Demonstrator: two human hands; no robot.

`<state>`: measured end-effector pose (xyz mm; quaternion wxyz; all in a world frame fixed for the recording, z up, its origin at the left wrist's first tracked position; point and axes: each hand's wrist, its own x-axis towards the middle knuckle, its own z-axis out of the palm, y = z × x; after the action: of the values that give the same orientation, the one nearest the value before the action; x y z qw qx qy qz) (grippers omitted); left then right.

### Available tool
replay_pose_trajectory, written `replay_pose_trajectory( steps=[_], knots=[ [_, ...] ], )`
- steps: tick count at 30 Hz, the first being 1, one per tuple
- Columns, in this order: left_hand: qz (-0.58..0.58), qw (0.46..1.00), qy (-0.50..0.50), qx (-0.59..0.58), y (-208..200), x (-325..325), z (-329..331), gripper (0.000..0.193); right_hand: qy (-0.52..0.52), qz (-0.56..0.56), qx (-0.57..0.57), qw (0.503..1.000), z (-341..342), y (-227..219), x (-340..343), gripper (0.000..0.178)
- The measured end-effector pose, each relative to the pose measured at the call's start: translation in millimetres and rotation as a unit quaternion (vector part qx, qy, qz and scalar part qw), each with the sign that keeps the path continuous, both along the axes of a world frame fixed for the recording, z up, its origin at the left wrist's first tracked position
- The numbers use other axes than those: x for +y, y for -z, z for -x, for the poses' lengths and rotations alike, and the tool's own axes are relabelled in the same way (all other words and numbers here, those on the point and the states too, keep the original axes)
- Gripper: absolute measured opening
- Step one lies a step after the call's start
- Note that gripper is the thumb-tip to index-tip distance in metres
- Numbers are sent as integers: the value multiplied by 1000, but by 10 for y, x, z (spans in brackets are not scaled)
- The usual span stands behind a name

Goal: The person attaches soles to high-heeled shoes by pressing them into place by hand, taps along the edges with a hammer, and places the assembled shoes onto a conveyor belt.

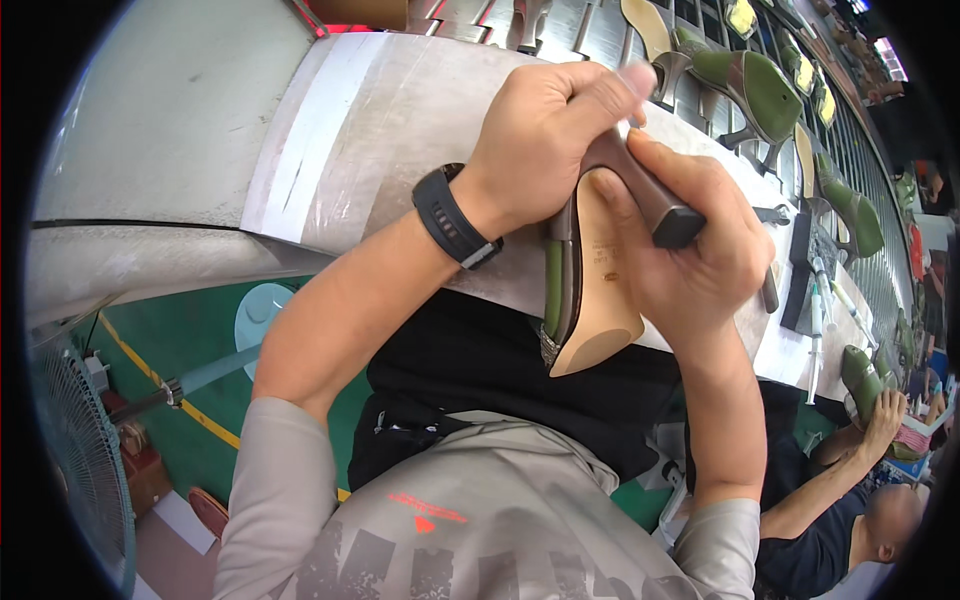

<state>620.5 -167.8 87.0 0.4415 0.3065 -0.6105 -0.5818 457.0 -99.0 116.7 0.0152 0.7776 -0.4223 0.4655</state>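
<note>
A green high-heeled shoe [598, 285] is turned over above the edge of the worktop, its tan sole facing up and its toe toward my body. My right hand [705, 235] is closed round it, the thumb on the sole beside the brown heel [640, 180] and the fingers on the heel's far side. My left hand [545, 135], with a dark watch on the wrist, is closed at the back of the shoe near the base of the heel. Its thumb is blurred, and its other fingers are mostly hidden.
Beyond the pale worktop [410, 100] runs a metal roller conveyor [575, 35] carrying heels and green shoes [745, 85]. Syringe-like tubes [815, 320] lie at the right. There, a co-worker's hand [884, 420] holds a green shoe. A fan [75, 460] stands lower left.
</note>
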Motion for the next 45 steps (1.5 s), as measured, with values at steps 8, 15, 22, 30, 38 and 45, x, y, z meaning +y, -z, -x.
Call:
replay_pose_trajectory(
  steps=[8, 15, 22, 30, 38, 45],
  knots=[
    [48, 996, -3, 71, 173, -80, 120, 45, -4, -540, -113, 834, 401, -237, 91, 33],
    [74, 991, -35, 103, 271, -40, 243, 72, -10, -602, -49, 797, 298, -394, -66, 56],
    [101, 992, -55, 59, 277, -58, 228, 74, 8, -594, -61, 802, 185, -383, -88, 54],
    [115, 989, -84, 23, 233, -75, 229, 75, 46, -540, -58, 838, 231, -250, -47, 46],
    [94, 991, -91, 27, 240, -83, 218, 76, 37, -507, -95, 856, 167, -178, 72, 43],
    [87, 992, -93, 8, 187, -82, 207, 75, 40, -455, -97, 885, 99, -140, 123, 40]
  ],
)
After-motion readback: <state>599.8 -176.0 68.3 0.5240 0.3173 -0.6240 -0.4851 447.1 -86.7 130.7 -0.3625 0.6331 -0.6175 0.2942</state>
